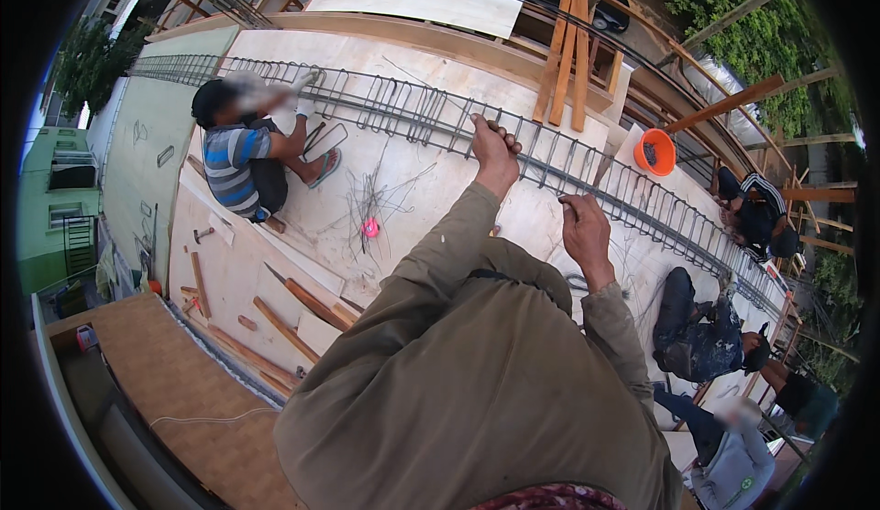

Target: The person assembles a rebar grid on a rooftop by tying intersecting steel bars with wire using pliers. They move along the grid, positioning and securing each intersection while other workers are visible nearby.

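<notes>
A long rebar cage point(412, 116) of thin stirrups tied along straight bars runs across the white plywood deck in front of me. My left hand point(496, 154) is over the cage with its fingers curled closed; what they hold, if anything, I cannot make out. To its right and nearer to me, my right hand point(588, 238) is closed in a pinch beside the cage's near edge. Whatever is between those fingertips is too small to name. Loose thin wires point(371, 197) lie in a tangle on the plywood, with a bright pink roundish item point(370, 227) next to them.
At the left a person in a striped shirt point(240, 157) squats with gloved hands at the cage. Several people, one in dark clothes point(701, 327), are at the right. An orange bucket point(654, 153) stands beyond the cage. Planks point(568, 61) and a hammer point(203, 234) lie about.
</notes>
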`<state>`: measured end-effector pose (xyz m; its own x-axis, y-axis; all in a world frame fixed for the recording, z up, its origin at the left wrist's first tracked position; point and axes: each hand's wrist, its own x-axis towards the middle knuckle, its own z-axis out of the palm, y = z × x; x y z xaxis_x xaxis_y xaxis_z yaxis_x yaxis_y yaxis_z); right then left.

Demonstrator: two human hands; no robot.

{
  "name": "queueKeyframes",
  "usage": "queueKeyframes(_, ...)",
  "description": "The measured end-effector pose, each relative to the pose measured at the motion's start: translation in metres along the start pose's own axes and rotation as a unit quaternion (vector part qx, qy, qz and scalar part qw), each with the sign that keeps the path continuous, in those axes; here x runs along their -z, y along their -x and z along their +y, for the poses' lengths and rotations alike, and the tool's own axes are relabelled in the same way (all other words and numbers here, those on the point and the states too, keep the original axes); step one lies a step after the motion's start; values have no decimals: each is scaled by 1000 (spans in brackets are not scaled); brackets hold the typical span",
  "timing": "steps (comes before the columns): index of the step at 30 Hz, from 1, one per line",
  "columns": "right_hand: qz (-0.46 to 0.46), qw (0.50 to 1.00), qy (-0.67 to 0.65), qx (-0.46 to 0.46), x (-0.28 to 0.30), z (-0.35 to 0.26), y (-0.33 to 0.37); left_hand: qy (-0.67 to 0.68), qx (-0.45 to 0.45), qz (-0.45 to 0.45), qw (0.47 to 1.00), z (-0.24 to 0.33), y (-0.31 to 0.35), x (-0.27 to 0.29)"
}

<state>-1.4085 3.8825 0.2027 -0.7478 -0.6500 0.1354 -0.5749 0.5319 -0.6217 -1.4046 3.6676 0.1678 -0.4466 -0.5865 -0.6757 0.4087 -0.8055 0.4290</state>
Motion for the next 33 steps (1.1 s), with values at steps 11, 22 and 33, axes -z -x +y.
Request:
queueKeyframes(11, -44, 983, -144, -103, 46, 34, -13, 62, 125, -7, 990, -45, 14, -22)
queueKeyframes(22, -212, 909, -305, -190, 43, 0, -10, -57, 40, -111, 991, -35, 30, -46)
queueKeyframes(33, -269, 927, -227, -131, 50, 16, -17, -38, 101, -147, 983, -33, 44, -48)
